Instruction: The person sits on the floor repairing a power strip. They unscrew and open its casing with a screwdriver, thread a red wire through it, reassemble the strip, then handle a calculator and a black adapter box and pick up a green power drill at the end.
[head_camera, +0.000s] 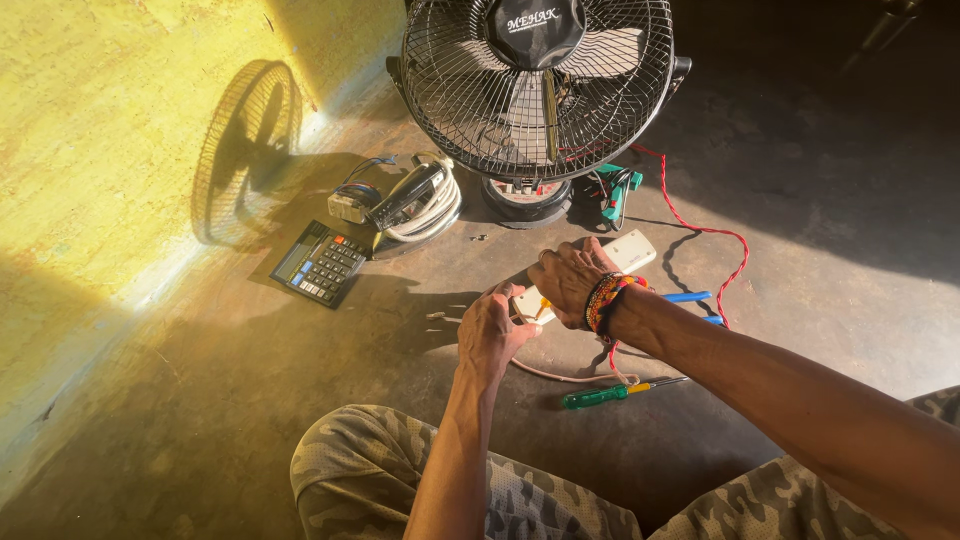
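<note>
My left hand (492, 335) and my right hand (572, 278) meet over a white power strip (630, 250) that lies on the floor in front of me. The right hand, with a beaded band at the wrist, presses down on the strip's near half. My left hand grips the strip's near end (527, 303), where something yellow shows between the fingers. A pale cord (560, 377) runs out from under the hands.
A black table fan (538, 85) stands just beyond the strip. A calculator (321, 263), a coiled white cable with a dark tool (415, 205), a green screwdriver (605, 395), a blue tool (688, 297), a red wire (712, 232) and small screws (480, 238) lie around. Yellow wall at left.
</note>
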